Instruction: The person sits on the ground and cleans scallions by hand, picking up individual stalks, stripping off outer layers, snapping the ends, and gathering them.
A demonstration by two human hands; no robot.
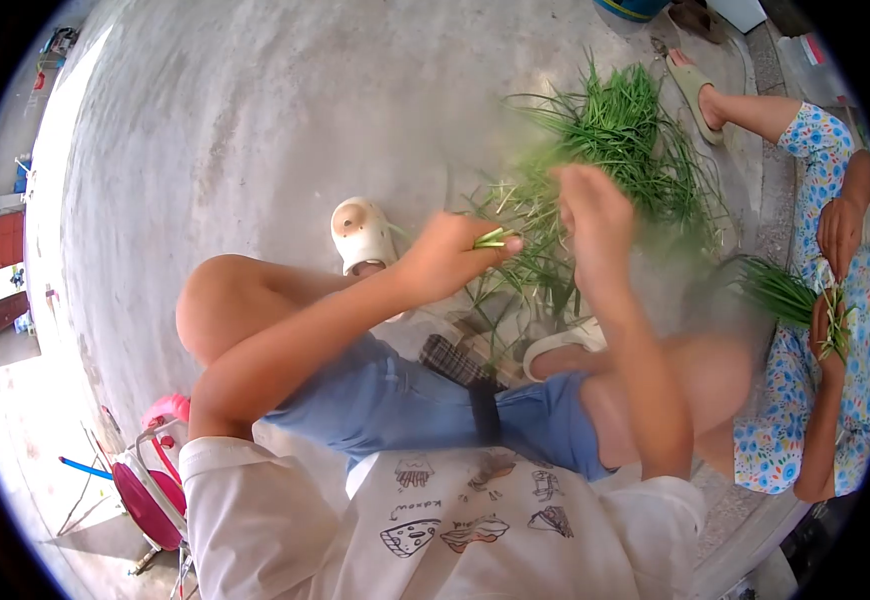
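Note:
My left hand (pixel 455 258) is closed around a small bunch of chives (pixel 495 239), their cut-looking pale ends showing past the thumb. To its right, my right hand (pixel 597 225) is raised and blurred by motion, its fingers curled together. A green smear lies by those fingertips, and I cannot make out what they hold. Beyond both hands a large loose pile of chives (pixel 620 120) spreads over the concrete floor, with stray stalks reaching toward my feet.
At the right, another person's hands (pixel 827 320) hold a bunch of chives (pixel 777 288). That person's green slipper (pixel 692 90) is beside the pile. My white clog (pixel 363 232) rests on the concrete floor (pixel 255 130). A pink and red chair-like object (pixel 150 490) stands at lower left.

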